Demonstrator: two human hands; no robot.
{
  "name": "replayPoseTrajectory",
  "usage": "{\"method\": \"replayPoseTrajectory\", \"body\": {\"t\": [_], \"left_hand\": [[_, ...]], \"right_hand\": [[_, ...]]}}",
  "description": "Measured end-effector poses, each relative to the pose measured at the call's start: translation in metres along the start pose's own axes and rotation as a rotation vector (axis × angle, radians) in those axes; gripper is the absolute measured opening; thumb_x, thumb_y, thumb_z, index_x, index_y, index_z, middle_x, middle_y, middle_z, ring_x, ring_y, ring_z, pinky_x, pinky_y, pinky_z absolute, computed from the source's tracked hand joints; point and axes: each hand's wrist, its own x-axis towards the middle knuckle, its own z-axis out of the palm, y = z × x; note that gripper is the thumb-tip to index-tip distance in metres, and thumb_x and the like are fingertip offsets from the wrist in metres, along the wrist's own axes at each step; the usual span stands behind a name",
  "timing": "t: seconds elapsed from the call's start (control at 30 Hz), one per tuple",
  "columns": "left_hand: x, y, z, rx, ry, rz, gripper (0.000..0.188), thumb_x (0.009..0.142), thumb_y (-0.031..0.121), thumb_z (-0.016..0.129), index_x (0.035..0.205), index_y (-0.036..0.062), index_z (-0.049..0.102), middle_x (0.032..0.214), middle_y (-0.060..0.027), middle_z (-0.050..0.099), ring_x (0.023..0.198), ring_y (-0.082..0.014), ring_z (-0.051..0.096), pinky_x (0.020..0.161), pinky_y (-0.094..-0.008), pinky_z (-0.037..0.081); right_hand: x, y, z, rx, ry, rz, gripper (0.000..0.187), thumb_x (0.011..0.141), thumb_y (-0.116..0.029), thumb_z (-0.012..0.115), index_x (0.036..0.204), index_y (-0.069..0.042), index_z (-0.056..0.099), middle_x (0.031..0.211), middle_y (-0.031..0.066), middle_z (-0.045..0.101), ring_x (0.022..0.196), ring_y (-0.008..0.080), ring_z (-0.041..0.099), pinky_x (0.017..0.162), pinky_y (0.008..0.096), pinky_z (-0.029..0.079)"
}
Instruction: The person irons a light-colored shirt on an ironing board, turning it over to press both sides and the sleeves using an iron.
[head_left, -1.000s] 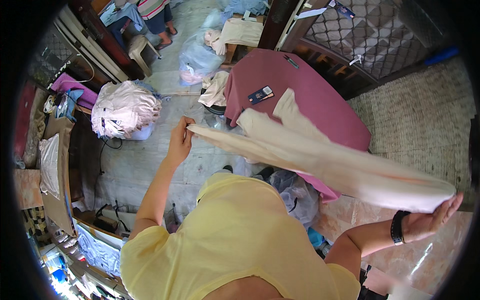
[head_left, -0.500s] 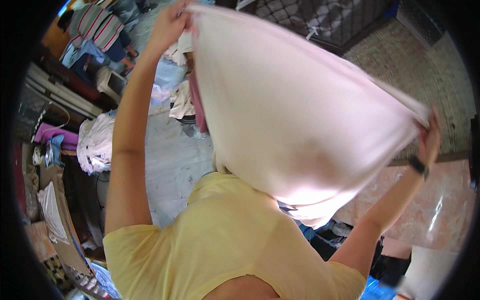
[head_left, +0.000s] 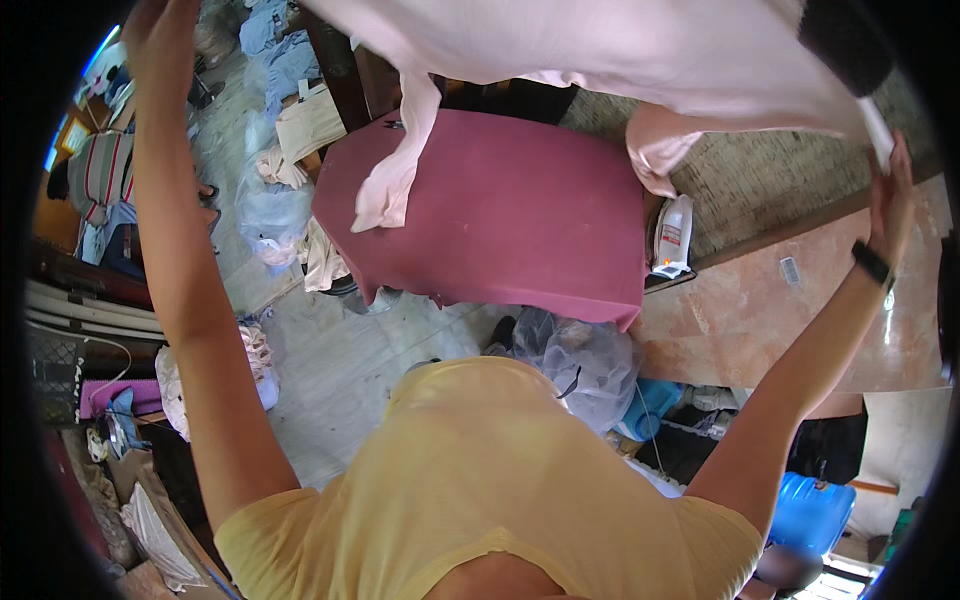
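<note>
A pale pink shirt (head_left: 600,55) is spread in the air at the top of the view, its upper part cut off by the frame. Two sleeve-like ends hang from it, the left one over a table (head_left: 500,220) covered with a maroon cloth. At the far right my right hand (head_left: 892,195), with a dark band on its wrist, pinches a corner of the shirt. My left hand (head_left: 160,35) is raised at the upper left; its fingertips run out of view, so its grip is hidden. On the table's right side stands a white steam iron (head_left: 673,238) with a small orange light.
A clear plastic bag (head_left: 575,360) lies between my body and the table. To the right is a pinkish stone slab (head_left: 790,300). Bagged clothes (head_left: 270,210) lie on the floor left of the table. A person in a striped shirt (head_left: 100,170) bends at the far left.
The shirt has swung up and away from me, uncovering the maroon table and the iron. My left hand has moved up and left; my right hand has risen slightly.
</note>
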Motion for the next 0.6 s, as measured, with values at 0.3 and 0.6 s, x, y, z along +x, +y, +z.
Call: {"method": "replayPoseTrajectory", "body": {"t": [0.3,0.6], "left_hand": [[-0.362,0.136,-0.103,-0.228,-0.517,-1.101,0.017,0.096,0.018,0.058,0.093,0.0009,0.057,0.091,-0.0095,0.062,0.091,-0.0212,0.063,0.086,-0.0339,0.048],[-0.536,0.174,-0.126,0.047,-0.789,-1.443,0.012,0.092,-0.009,0.050,0.093,0.0000,0.058,0.091,-0.0078,0.067,0.089,-0.0127,0.063,0.080,-0.0289,0.051]], "right_hand": [[-0.370,0.091,-0.126,-0.124,-0.434,0.875,0.034,0.090,-0.019,0.061,0.116,0.002,0.062,0.119,0.0129,0.061,0.113,0.0206,0.056,0.102,0.0340,0.040],[-0.560,0.182,-0.094,-0.280,-0.327,1.651,0.028,0.092,-0.020,0.061,0.119,-0.011,0.063,0.102,0.0019,0.063,0.081,0.0157,0.064,0.077,0.0316,0.051]]}}
